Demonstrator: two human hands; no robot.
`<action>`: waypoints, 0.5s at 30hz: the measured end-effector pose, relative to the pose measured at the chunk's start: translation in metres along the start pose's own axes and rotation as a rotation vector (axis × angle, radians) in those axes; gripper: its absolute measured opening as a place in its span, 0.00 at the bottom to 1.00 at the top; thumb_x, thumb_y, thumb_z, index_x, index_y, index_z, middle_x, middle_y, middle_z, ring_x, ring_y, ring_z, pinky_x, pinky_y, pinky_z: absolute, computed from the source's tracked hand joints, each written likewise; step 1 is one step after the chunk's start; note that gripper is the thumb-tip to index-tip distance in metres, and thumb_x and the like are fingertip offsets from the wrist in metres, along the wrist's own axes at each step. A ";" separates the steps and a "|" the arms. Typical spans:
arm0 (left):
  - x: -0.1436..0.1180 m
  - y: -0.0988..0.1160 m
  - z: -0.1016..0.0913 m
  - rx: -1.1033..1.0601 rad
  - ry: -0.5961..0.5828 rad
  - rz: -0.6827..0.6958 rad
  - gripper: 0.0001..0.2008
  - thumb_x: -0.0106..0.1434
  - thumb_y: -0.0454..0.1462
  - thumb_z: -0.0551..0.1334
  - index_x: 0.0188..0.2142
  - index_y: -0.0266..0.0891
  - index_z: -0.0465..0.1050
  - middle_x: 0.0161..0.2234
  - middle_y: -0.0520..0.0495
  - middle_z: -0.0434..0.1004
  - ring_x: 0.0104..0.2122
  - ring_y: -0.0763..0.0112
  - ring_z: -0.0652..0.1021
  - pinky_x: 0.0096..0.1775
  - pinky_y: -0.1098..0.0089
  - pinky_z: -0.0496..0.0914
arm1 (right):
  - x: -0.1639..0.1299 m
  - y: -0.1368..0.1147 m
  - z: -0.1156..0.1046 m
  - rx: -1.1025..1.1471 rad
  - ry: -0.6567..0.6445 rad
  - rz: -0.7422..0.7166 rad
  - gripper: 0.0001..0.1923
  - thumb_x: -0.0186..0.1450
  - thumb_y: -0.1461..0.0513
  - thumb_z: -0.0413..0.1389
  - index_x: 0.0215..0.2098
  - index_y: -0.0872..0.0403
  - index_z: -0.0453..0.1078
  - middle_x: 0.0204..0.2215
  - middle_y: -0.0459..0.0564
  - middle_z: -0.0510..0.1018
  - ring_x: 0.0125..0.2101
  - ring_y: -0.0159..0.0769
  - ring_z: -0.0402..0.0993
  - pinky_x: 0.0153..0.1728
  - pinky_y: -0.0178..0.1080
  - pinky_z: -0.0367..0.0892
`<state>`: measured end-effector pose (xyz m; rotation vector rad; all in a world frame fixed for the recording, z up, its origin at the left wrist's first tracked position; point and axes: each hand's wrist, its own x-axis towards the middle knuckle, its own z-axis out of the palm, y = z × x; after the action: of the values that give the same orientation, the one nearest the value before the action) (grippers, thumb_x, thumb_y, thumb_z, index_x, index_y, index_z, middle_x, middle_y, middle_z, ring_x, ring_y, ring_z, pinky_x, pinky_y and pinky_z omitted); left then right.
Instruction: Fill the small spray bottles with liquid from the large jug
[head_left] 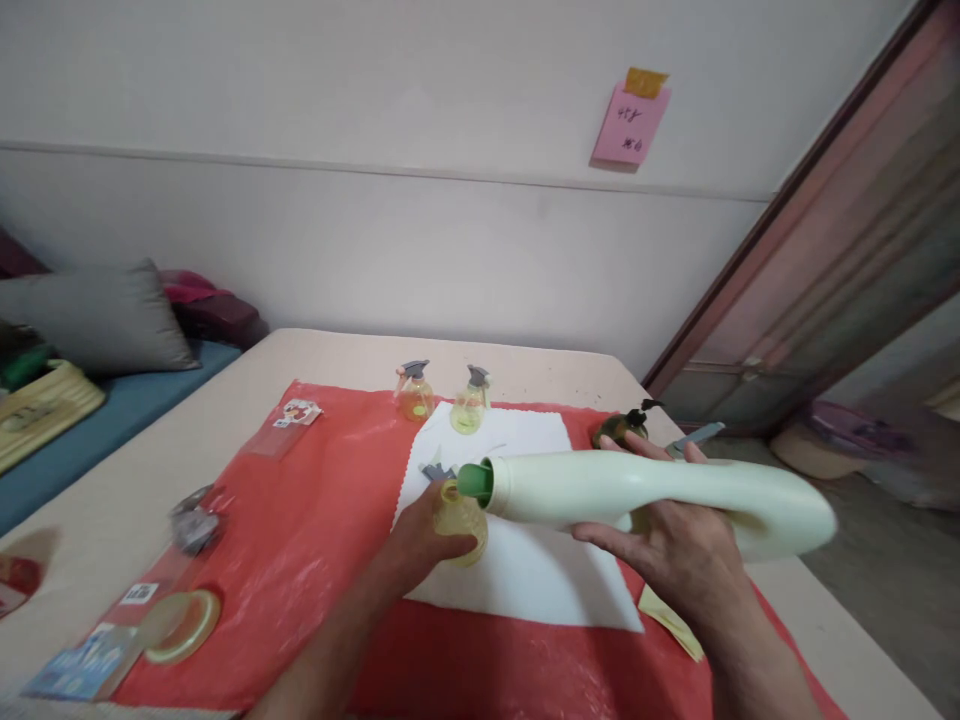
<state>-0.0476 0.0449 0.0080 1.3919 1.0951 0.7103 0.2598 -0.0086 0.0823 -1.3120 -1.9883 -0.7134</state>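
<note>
My right hand holds a large pale green bottle tipped on its side, its green spout over the mouth of a small yellow bottle. My left hand grips that small open bottle, which stands on a white cloth. A grey spray head lies just behind it. Two small yellow spray bottles with grey tops stand at the cloth's far edge.
A red mat covers the beige table. A dark pump bottle lies at the right. A roll of tape, plastic packets and a grey object sit at the left. Cushions lie beyond.
</note>
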 end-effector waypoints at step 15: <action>0.008 0.005 -0.015 -0.384 0.188 0.022 0.35 0.45 0.45 0.80 0.51 0.40 0.75 0.46 0.42 0.86 0.49 0.49 0.83 0.52 0.57 0.74 | -0.039 0.019 0.070 0.289 0.127 0.630 0.37 0.74 0.39 0.42 0.43 0.58 0.81 0.31 0.59 0.83 0.30 0.48 0.77 0.29 0.44 0.71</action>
<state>-0.0572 0.0584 0.0133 1.0253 1.0230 1.0251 0.2741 0.0272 0.0095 -1.5453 -1.3888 -0.1923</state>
